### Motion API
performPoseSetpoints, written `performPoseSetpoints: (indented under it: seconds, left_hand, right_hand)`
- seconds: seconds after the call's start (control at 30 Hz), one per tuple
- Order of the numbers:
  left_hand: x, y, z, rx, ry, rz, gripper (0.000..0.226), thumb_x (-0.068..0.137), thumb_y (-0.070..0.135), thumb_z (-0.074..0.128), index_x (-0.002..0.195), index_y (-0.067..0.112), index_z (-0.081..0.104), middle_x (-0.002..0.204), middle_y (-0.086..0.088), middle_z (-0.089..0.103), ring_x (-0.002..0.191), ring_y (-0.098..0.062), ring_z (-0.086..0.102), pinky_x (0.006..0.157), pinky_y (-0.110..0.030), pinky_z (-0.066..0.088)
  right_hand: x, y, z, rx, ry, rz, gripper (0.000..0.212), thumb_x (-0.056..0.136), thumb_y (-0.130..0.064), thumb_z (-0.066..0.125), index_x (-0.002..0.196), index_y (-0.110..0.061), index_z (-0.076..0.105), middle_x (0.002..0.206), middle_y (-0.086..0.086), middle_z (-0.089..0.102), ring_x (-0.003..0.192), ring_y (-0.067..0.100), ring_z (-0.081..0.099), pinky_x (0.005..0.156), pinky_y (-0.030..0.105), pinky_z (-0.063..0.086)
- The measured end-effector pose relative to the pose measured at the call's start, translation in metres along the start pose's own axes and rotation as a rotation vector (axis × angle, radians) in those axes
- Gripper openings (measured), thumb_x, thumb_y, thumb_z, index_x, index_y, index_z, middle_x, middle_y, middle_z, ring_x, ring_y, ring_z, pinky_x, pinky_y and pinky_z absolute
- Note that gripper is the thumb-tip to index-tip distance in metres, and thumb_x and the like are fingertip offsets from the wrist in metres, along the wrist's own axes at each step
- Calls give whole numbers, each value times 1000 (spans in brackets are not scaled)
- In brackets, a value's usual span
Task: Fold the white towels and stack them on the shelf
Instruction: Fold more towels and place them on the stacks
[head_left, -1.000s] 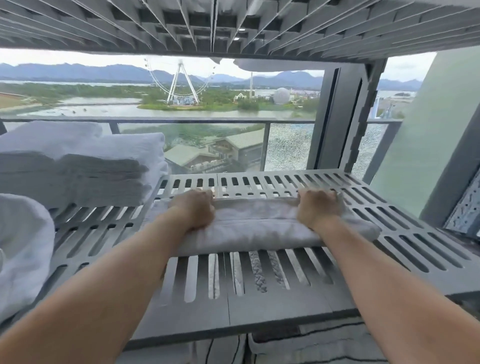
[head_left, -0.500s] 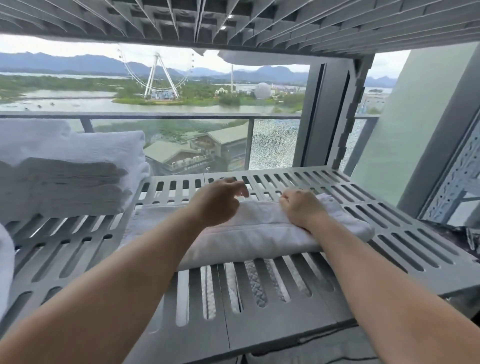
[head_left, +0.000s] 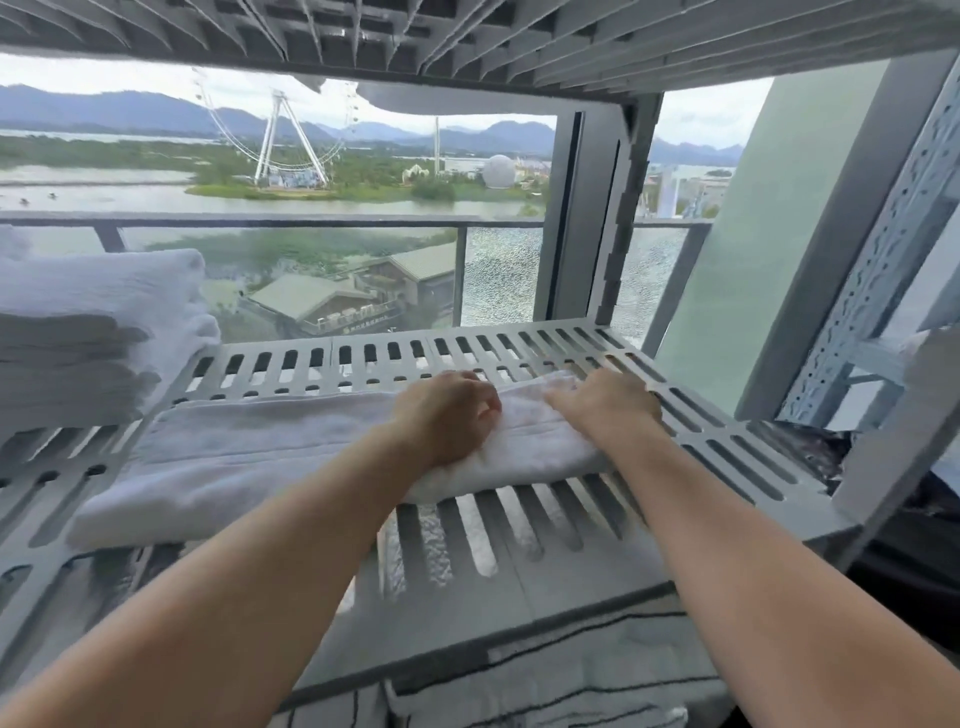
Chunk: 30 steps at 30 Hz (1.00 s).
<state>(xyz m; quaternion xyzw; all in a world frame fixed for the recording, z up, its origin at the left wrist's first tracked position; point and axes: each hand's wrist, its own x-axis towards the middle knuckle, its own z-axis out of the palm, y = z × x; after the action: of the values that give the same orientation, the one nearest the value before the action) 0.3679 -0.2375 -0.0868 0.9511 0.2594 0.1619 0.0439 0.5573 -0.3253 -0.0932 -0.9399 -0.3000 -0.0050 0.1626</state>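
Note:
A folded white towel (head_left: 249, 457) lies lengthwise on the grey slatted shelf (head_left: 727, 457). My left hand (head_left: 447, 415) rests on the towel right of its middle, fingers curled into the cloth. My right hand (head_left: 605, 405) lies palm down over the towel's right end and covers it, with its fingers bent over the far edge. A stack of folded white towels (head_left: 93, 332) stands at the shelf's far left, apart from the towel under my hands.
Another slatted shelf (head_left: 467, 41) hangs close overhead. A perforated metal upright (head_left: 883, 234) borders the right side. Behind the shelf are a glass railing (head_left: 311, 221) and a window frame (head_left: 582, 218). Striped white fabric (head_left: 571, 675) lies below the shelf's front edge.
Both hands have moved right along the towel, from either side of its middle to its right end. The towel now reaches further left, toward the stack. My view has shifted right.

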Motion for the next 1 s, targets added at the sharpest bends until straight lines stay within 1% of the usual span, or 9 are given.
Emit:
performPoseSetpoints:
  seconds: [0.1,0.2,0.3,0.37,0.43,0.47,0.6,0.9,1.0]
  left_hand:
    - [2,16,-1,25,-57,-109,31,99,43,49,112,26,72,125,2,65,113,-19,61,98,-41,51]
    - [4,36,-1,179,-203,-230,50,99,59,39,127,27,66,152,-6,46,140,-25,41,116,-55,31]
    - [3,51,9,213,-342,-347,65,99,64,25,154,31,33,167,-10,5,154,-33,2,116,-66,2]
    - [-1,57,20,209,-357,-406,66,99,63,16,159,34,12,166,-12,-7,153,-35,-9,114,-67,-7]
    - [-5,58,29,228,-317,-427,66,98,64,11,158,36,5,167,-11,-8,153,-33,-11,116,-66,-9]
    - [-7,58,32,236,-289,-431,66,98,65,10,158,38,5,167,-10,-7,153,-32,-11,117,-65,-9]
    - [-11,56,34,259,-242,-436,67,96,68,7,157,41,5,168,-6,-4,154,-28,-9,118,-62,-10]
    - [-12,57,34,264,-238,-433,71,94,72,7,157,40,8,168,-5,-1,154,-26,-5,121,-61,-2]
    - [-11,54,19,62,-216,-419,58,100,62,27,152,39,33,166,-4,18,154,-24,11,123,-56,6]
  right_hand:
    - [0,5,1,-61,-149,-147,76,85,-73,39,136,-19,56,138,11,57,121,33,56,88,42,46]
    - [-1,9,4,-48,-105,-276,65,94,-66,32,135,-20,53,133,12,59,116,32,58,88,43,49]
    - [-3,16,5,-5,-97,-291,64,96,-64,32,132,-16,53,125,14,62,106,32,61,78,39,49]
    - [-6,23,7,32,-38,-364,48,98,-54,40,121,-17,59,116,14,65,94,29,61,72,35,48]
    - [-12,28,10,194,11,-399,32,95,-50,52,89,-20,60,103,12,67,85,27,59,71,33,48]
    - [-14,29,12,300,23,-400,30,93,-49,56,85,-19,59,101,10,66,86,26,59,73,33,48]
    - [-18,29,5,525,-29,-401,39,92,-41,64,116,-10,62,110,10,68,102,29,63,81,31,45]
    - [-25,29,-9,672,-114,-338,71,94,-29,65,146,-3,24,133,20,59,118,38,59,95,42,48]
    - [-25,27,-10,834,-139,-317,74,94,-25,66,152,-9,23,143,18,53,128,35,53,107,42,44]
